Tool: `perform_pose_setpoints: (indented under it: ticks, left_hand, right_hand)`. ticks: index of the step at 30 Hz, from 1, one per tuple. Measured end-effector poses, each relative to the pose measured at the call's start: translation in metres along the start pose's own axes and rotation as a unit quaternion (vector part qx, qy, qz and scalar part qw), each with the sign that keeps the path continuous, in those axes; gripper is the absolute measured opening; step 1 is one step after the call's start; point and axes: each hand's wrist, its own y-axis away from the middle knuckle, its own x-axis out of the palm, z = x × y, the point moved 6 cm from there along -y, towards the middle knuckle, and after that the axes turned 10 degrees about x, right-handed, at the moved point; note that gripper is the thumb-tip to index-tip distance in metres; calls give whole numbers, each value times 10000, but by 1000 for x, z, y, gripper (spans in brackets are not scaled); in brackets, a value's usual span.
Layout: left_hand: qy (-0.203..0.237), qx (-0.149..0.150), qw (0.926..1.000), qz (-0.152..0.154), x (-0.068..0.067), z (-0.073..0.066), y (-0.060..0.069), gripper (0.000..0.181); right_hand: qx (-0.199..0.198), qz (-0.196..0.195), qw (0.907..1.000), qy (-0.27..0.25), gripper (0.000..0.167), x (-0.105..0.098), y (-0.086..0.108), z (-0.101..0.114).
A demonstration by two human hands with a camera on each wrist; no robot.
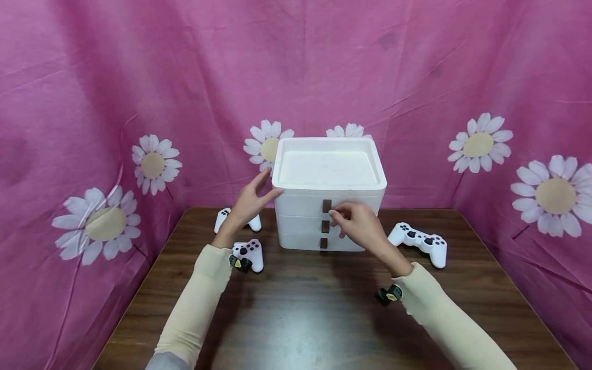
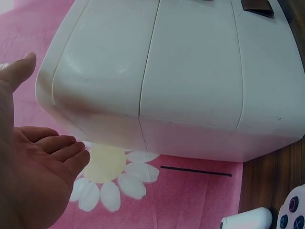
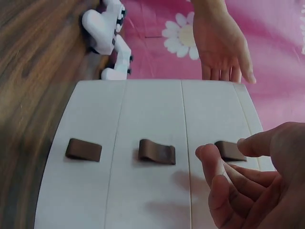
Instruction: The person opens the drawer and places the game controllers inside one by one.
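Note:
A white three-drawer box (image 1: 296,205) with a shallow recessed top stands at the back of the table. Brown pull tabs run down its front: the top tab (image 3: 229,150), the middle tab (image 3: 157,152) and the bottom tab (image 3: 83,150). My right hand (image 1: 358,221) is at the top tab, with thumb and forefinger parted around it and the other fingers loosely bent; no grip on the tab shows. My left hand (image 1: 250,203) is beside the box's upper left corner, thumb spread and fingers extended. In the left wrist view that hand (image 2: 43,176) holds nothing.
Behind my left forearm lies a white game controller (image 1: 222,218), with another controller (image 1: 254,254) nearer me. A third controller (image 1: 418,241) lies right of the box. Pink flowered cloth (image 1: 305,72) hangs behind and beside the wooden table (image 1: 296,308).

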Motion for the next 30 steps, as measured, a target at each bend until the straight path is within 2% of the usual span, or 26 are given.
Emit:
perform_pose_setpoints:
  ticks: [4, 8, 13, 18, 20, 25, 30]
  left_hand:
    - [-21, -67, 10000, -18, 4, 2, -1, 97]
    - [23, 58, 9999, -120, 8, 1, -2, 96]
    - [4, 246, 9994, -226, 11, -1, -5, 90]
    - [-17, 198, 9995, -231, 12, -1, -7, 91]
    - [3, 184, 9996, -230, 12, -2, -8, 90]
    - [96, 139, 9996, -233, 12, -4, -9, 89]
    - [174, 130, 9995, -239, 12, -6, -10, 87]
  right_hand:
    - [132, 201, 9993, -303, 29, 9, 1, 1]
    - [518, 463, 9921, -1048, 33, 16, 1, -2]
    - [1104, 862, 9685, -2060, 39, 25, -2, -9]
    - [1390, 1277, 9463, -2625, 50, 33, -5, -13]
    - [1370, 1304, 9446, -2682, 53, 33, -6, -11]
    - [1269, 1145, 9513, -2564, 50, 31, -9, -7]
    - [1254, 1022, 9512, -2627, 45, 28, -10, -4]
